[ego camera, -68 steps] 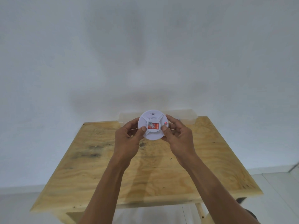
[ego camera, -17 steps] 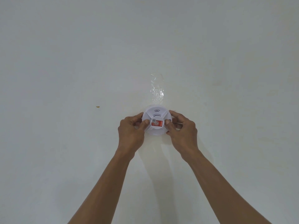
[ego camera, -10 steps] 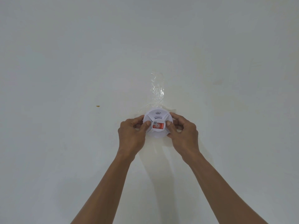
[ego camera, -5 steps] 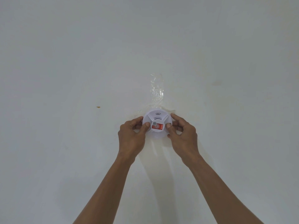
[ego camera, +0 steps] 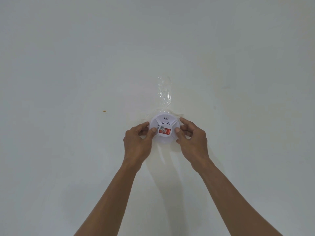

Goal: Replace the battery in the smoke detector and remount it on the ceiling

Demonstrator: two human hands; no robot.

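Smoke detector: round, white, red-labelled, against ceiling.

Both hands up on the white ceiling, middle of the frame. Left hand and right hand grip the round white smoke detector by its edges, thumbs on its face. Crinkly clear tape sticks just above it, tiny orange speck off left.
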